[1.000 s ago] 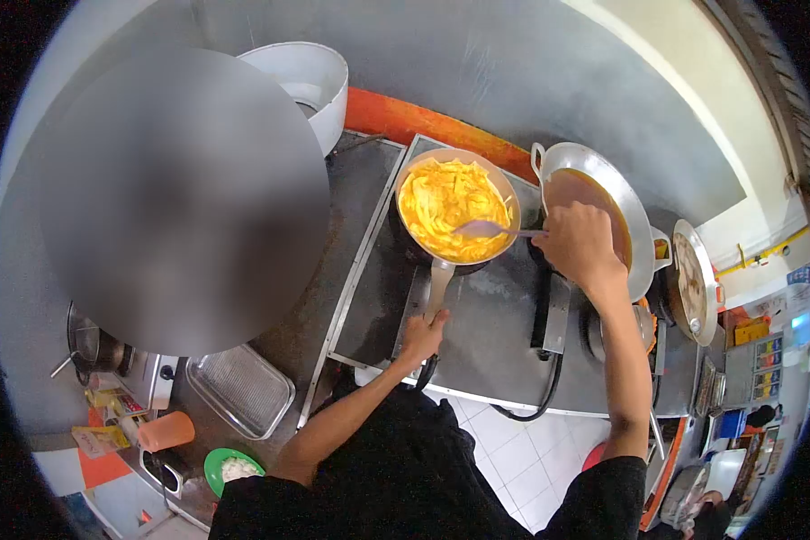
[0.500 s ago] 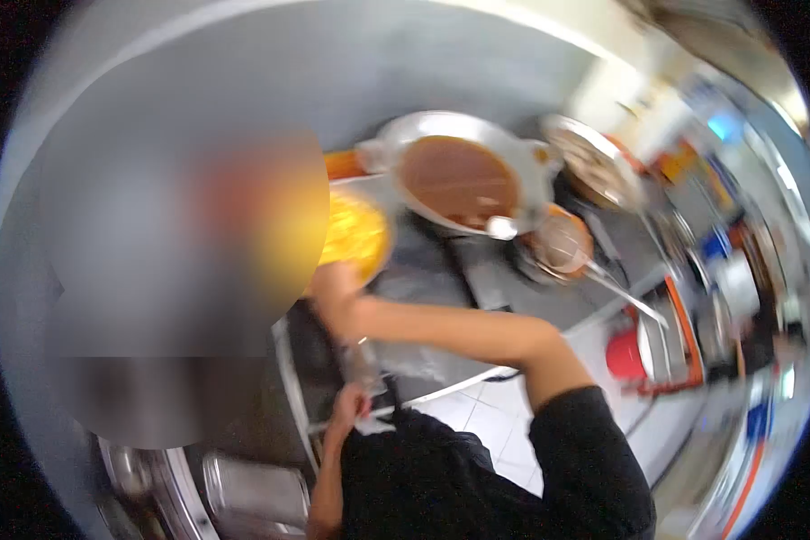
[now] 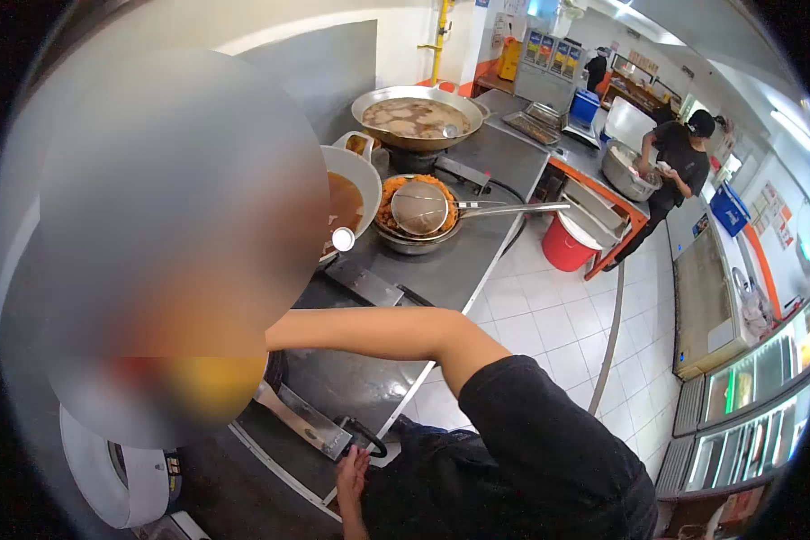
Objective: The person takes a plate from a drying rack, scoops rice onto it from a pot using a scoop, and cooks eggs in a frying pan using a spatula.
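Observation:
My right forearm (image 3: 378, 333) reaches left across the steel counter (image 3: 369, 382). A blurred patch covers my right hand, so its fingers and anything in them are hidden. My left hand (image 3: 353, 468) is low at the counter's front edge, its fingers stretched out, with nothing visible in them. Close to it are the end of a flat metal burner bar (image 3: 301, 421) and a black hose (image 3: 373, 438). Past my forearm, a wok of brown liquid (image 3: 344, 202) is partly covered by the blur. A wire skimmer (image 3: 420, 209) rests over a bowl of orange food (image 3: 389, 216).
Farther along stands a large wok of bubbling liquid (image 3: 414, 117). The skimmer's handle sticks out past the counter edge. A red bucket (image 3: 569, 243) sits on the tiled floor beside an orange-framed table (image 3: 594, 184). Behind it, a co-worker (image 3: 684, 153) handles a big metal bowl (image 3: 625, 175).
The view has swung right and steadied, bringing the co-worker and far counter into sight. The yellow food bowl and my right hand, seen before, are now behind the blur.

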A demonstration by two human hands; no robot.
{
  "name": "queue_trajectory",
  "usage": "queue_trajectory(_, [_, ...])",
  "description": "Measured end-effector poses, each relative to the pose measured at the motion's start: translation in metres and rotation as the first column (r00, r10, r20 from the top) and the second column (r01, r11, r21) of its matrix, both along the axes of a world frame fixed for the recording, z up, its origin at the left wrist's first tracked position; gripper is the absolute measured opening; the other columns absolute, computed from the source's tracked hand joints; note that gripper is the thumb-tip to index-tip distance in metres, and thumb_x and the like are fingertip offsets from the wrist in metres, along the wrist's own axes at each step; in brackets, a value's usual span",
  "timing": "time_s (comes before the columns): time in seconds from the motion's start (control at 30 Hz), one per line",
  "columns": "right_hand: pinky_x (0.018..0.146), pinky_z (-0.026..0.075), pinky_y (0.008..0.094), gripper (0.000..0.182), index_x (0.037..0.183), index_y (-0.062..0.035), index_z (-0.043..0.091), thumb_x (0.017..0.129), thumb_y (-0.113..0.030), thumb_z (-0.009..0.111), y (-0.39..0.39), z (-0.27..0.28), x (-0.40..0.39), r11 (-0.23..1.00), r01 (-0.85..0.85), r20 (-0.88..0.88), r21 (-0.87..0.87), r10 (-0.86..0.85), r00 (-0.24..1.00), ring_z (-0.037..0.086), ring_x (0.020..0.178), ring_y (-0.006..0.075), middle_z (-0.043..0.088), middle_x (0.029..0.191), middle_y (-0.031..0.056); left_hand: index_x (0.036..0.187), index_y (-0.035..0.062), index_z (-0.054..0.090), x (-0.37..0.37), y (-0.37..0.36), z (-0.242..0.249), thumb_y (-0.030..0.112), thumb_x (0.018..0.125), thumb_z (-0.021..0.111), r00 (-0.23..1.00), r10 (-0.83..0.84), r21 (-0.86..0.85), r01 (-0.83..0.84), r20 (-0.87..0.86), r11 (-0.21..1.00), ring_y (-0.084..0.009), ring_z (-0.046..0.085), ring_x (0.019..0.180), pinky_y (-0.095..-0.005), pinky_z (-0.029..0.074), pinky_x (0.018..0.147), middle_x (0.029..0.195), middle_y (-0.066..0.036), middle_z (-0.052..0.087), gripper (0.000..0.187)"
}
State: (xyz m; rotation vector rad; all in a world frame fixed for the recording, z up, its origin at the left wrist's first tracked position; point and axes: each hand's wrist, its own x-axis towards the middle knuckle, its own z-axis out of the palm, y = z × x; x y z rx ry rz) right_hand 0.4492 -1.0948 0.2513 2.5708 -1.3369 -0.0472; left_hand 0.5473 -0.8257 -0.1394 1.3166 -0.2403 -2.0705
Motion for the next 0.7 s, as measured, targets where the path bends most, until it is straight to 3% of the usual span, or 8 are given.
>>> queue_trajectory(0.13, [0.062, 0.043, 0.0319, 0.030, 0.084, -0.0160, 0.075, 0.074, -0.044, 0.071, 0.025, 0.028, -0.020, 0.998, 0.013, -0.015, 0.058, -0.012, 1.000, 0.065, 0.084, 0.0171, 0.070, 0.088, 0.0003, 0.085, 0.0022, 0.059, -0.012, 0.003, 0.020, 0.020, 0.088, 0.070, 0.987, 0.048, -0.045, -0.042, 0.154, 0.998, -0.0200, 0.067, 0.076, -0.0301, 0.056, 0.070, 0.084, -0.009, 0.066, 0.021])
queue_trajectory(0.23, [0.062, 0.046, 0.0326, 0.024, 0.091, -0.0173, 0.075, 0.074, -0.034, 0.072, 0.024, 0.024, -0.028, 0.999, -0.001, -0.142, 0.048, 0.008, 0.990, 0.066, 0.087, 0.0174, 0.071, 0.095, -0.0004, 0.086, 0.0011, 0.058, -0.007, 0.000, -0.006, 0.020, 0.087, 0.071, 0.983, 0.036, -0.014, -0.034, 0.181, 0.999, -0.0197, 0.067, 0.073, -0.0288, 0.057, 0.068, 0.083, -0.010, 0.065, 0.023])
queue_trajectory(0.27, [0.062, 0.047, 0.0328, 0.025, 0.095, -0.0179, 0.075, 0.073, -0.030, 0.073, 0.023, 0.019, -0.030, 0.999, -0.016, -0.197, 0.048, 0.025, 0.980, 0.066, 0.089, 0.0176, 0.071, 0.098, -0.0007, 0.086, -0.0003, 0.058, -0.008, -0.001, -0.002, 0.020, 0.086, 0.071, 0.982, 0.047, -0.015, -0.045, 0.184, 0.999, -0.0208, 0.068, 0.074, -0.0278, 0.057, 0.065, 0.083, -0.011, 0.065, 0.024])
queue_trajectory(0.37, [0.059, 0.042, 0.0325, 0.016, 0.087, -0.0171, 0.075, 0.078, -0.029, 0.068, 0.022, -0.002, -0.032, 0.994, -0.078, -0.244, 0.075, 0.094, 0.965, 0.065, 0.084, 0.0158, 0.070, 0.091, -0.0017, 0.086, -0.0019, 0.058, -0.011, 0.000, 0.010, 0.021, 0.086, 0.071, 0.963, 0.025, -0.041, -0.014, 0.267, 0.999, -0.0228, 0.069, 0.077, -0.0280, 0.057, 0.066, 0.083, -0.013, 0.065, 0.027])
queue_trajectory(0.47, [0.059, 0.042, 0.0320, 0.016, 0.090, -0.0174, 0.075, 0.079, -0.026, 0.067, 0.009, -0.055, -0.016, 0.983, -0.182, -0.247, 0.023, 0.182, 0.952, 0.065, 0.085, 0.0155, 0.070, 0.093, -0.0021, 0.086, -0.0042, 0.059, -0.009, -0.001, 0.011, 0.024, 0.085, 0.073, 0.966, 0.021, -0.040, -0.012, 0.256, 0.999, -0.0250, 0.069, 0.073, -0.0296, 0.057, 0.062, 0.085, -0.015, 0.066, 0.031])
queue_trajectory(0.57, [0.059, 0.043, 0.0313, 0.017, 0.092, -0.0165, 0.075, 0.079, -0.025, 0.066, -0.001, -0.071, 0.014, 0.989, -0.106, -0.221, 0.108, 0.128, 0.967, 0.065, 0.086, 0.0164, 0.070, 0.096, -0.0014, 0.088, -0.0065, 0.061, 0.007, -0.011, 0.041, 0.027, 0.085, 0.073, 0.906, -0.256, 0.083, 0.242, 0.338, 0.967, -0.0252, 0.068, 0.065, -0.0321, 0.057, 0.056, 0.083, -0.017, 0.068, 0.036])
queue_trajectory(0.67, [0.056, 0.042, 0.0308, 0.017, 0.091, -0.0158, 0.075, 0.077, -0.019, 0.066, 0.004, -0.043, 0.020, 0.988, -0.146, -0.305, 0.054, 0.155, 0.940, 0.065, 0.083, 0.0154, 0.070, 0.093, -0.0022, 0.094, -0.0080, 0.063, 0.033, -0.026, 0.093, 0.037, 0.087, 0.069, 0.667, -0.377, 0.108, 0.408, 0.643, 0.907, -0.0248, 0.067, 0.059, -0.0352, 0.055, 0.051, 0.079, -0.018, 0.068, 0.046])
queue_trajectory(0.7, [0.055, 0.042, 0.0306, 0.017, 0.091, -0.0158, 0.075, 0.076, -0.018, 0.066, 0.005, -0.041, 0.025, 0.985, -0.163, -0.336, 0.048, 0.170, 0.926, 0.065, 0.081, 0.0150, 0.070, 0.092, -0.0026, 0.102, -0.0081, 0.063, 0.057, -0.031, 0.040, 0.050, 0.089, 0.061, 0.698, -0.260, -0.075, 0.410, 0.667, 0.909, -0.0255, 0.065, 0.054, -0.0344, 0.053, 0.049, 0.072, -0.016, 0.068, 0.060])
